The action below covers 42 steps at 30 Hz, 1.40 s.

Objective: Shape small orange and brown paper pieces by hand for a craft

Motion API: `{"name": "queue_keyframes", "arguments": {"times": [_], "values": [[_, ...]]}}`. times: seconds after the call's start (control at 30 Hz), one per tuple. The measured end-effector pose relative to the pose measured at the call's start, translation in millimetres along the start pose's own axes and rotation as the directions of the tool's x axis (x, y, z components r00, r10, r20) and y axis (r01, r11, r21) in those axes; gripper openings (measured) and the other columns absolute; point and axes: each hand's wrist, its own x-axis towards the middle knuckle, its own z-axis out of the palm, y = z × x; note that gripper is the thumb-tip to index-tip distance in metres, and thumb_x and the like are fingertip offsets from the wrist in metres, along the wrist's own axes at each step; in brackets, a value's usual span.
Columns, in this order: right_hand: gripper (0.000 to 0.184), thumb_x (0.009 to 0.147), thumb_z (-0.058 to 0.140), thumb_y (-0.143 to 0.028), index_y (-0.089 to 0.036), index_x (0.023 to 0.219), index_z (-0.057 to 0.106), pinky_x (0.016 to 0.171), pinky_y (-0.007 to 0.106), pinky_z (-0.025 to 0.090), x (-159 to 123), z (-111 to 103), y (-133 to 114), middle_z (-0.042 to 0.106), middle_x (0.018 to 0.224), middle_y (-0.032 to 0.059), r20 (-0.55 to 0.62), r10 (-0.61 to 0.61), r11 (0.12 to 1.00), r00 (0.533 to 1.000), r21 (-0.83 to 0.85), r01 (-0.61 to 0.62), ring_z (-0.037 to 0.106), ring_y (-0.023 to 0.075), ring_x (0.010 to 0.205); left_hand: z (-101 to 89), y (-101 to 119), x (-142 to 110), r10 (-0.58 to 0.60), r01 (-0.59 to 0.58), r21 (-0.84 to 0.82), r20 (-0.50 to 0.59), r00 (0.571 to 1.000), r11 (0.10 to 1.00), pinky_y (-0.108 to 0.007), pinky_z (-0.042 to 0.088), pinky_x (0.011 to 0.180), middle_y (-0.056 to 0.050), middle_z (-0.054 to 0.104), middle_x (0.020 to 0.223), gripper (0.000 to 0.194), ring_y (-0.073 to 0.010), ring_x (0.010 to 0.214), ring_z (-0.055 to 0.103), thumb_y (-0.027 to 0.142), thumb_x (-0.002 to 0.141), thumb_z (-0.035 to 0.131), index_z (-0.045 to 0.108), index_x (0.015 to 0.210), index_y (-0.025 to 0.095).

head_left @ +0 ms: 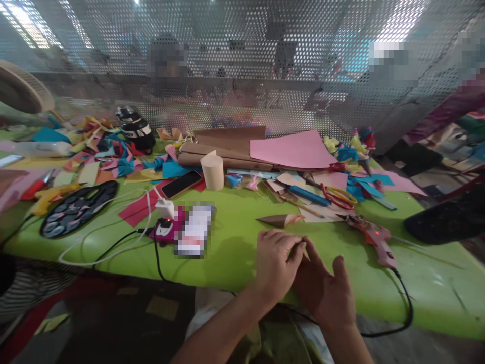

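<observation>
Brown cone (278, 220): on its side on the green table (234, 237), just beyond the left hand (278, 260), tip pointing left.
Left-hand fingers: bent, meeting the fingers of the right hand (326, 290); cannot tell whether anything is pinched.
Right-hand fingers: loosely curved, thumb spread wide, palm bare.
Pink glue gun (381, 243): right of both hands.

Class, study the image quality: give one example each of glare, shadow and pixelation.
Head view: bright glare shows through the mesh at upper left; head view: soft shadow on the table beside the left hand; head view: coarse blocks obscure the pale phone.
</observation>
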Motion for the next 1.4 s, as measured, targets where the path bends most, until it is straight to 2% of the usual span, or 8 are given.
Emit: {"name": "queue_keyframes", "arguments": {"times": [0.3, 0.63, 0.83, 0.9, 1.0, 1.07, 1.2, 1.4], "values": [[0.046, 0.075, 0.071, -0.071, -0.036, 0.103, 0.079, 0.112, 0.06, 0.036, -1, 0, -1, 0.075, 0.12, 0.0069, 0.0, 0.01, 1.0, 1.0, -0.01, -0.01, 0.057, 0.0328, 0.128, -2.6, 1, 1, 0.076, -0.075, 0.082, -0.014, 0.997, 0.994, -0.039, 0.044, 0.087, -0.004, 0.076, 0.087, 0.019, -0.0205, 0.088, 0.066, 0.019, 0.096, 0.053, 0.071, 0.091, 0.021], [0.046, 0.074, 0.073, -0.07, -0.035, 0.103, 0.079, 0.111, 0.06, 0.037, 0, -1, -1, 0.077, 0.112, 0.0076, -0.022, 0.006, 1.0, 1.0, 0.003, -0.006, 0.059, 0.0332, 0.125, -1.4, -1, 2, 0.138, -0.131, 0.156, -0.037, 0.99, 0.979, -0.038, 0.042, 0.087, -0.003, 0.074, 0.082, 0.015, -0.0196, 0.085, 0.065, 0.015, 0.091, 0.057, 0.069, 0.087, 0.022], [0.048, 0.076, 0.07, -0.072, -0.035, 0.103, 0.079, 0.106, 0.057, 0.043, 0, -4, -2, 0.077, 0.11, 0.0058, 0.01, 0.027, 1.0, 1.0, -0.001, -0.027, 0.067, 0.0308, 0.108, -4.2, 0, 4, 0.06, -0.058, 0.108, -0.012, 0.998, 0.992, -0.037, 0.044, 0.084, -0.003, 0.073, 0.083, 0.012, -0.0203, 0.086, 0.065, 0.017, 0.091, 0.058, 0.068, 0.086, 0.022], [0.048, 0.076, 0.07, -0.071, -0.035, 0.106, 0.078, 0.101, 0.051, 0.048, 0, -6, -2, 0.077, 0.106, 0.0034, 0.027, 0.038, 0.999, 0.999, 0.014, -0.038, 0.07, 0.0253, 0.093, -5.4, 1, 5, 0.001, -0.001, 0.039, 0.012, 1.0, 0.999, -0.035, 0.045, 0.082, -0.003, 0.073, 0.083, 0.012, -0.0196, 0.085, 0.064, 0.018, 0.092, 0.057, 0.067, 0.085, 0.022], [0.048, 0.077, 0.072, -0.068, -0.034, 0.11, 0.077, 0.084, 0.039, 0.057, 1, -9, -2, 0.077, 0.096, 0.0009, 0.024, 0.047, 0.996, 0.999, 0.071, -0.049, 0.068, 0.0185, 0.077, -7.0, 1, 6, -0.08, 0.081, -0.06, 0.029, 0.996, 0.995, -0.033, 0.046, 0.079, -0.002, 0.07, 0.079, 0.016, -0.0184, 0.081, 0.063, 0.019, 0.094, 0.054, 0.064, 0.082, 0.022], [0.048, 0.078, 0.072, -0.067, -0.033, 0.111, 0.076, 0.074, 0.034, 0.057, 1, -11, -1, 0.077, 0.094, 0.0014, 0.009, 0.054, 0.993, 0.998, 0.109, -0.055, 0.067, 0.0176, 0.075, -8.0, 1, 6, -0.104, 0.107, -0.102, 0.031, 0.994, 0.989, -0.031, 0.045, 0.076, -0.002, 0.068, 0.076, 0.02, -0.0178, 0.078, 0.061, 0.021, 0.096, 0.05, 0.061, 0.079, 0.022], [0.05, 0.079, 0.072, -0.066, -0.031, 0.115, 0.075, 0.071, 0.034, 0.056, 0, -15, -2, 0.076, 0.094, 0.0029, 0.007, 0.087, 0.988, 0.996, 0.126, -0.087, 0.066, 0.0181, 0.074, -9.2, 0, 6, -0.116, 0.121, -0.129, 0.044, 0.992, 0.984, -0.03, 0.044, 0.07, -0.002, 0.064, 0.073, 0.028, -0.0171, 0.074, 0.059, 0.024, 0.099, 0.044, 0.056, 0.074, 0.021], [0.05, 0.08, 0.072, -0.064, -0.03, 0.116, 0.075, 0.07, 0.032, 0.056, -1, -14, -4, 0.073, 0.086, 0.0004, 0.046, 0.092, 0.988, 0.995, 0.116, -0.097, 0.063, 0.0157, 0.069, -6.1, -5, 6, -0.164, 0.171, -0.156, 0.051, 0.985, 0.973, -0.029, 0.046, 0.07, -0.003, 0.067, 0.079, 0.021, -0.0177, 0.078, 0.062, 0.031, 0.097, 0.053, 0.062, 0.081, 0.021]]}}
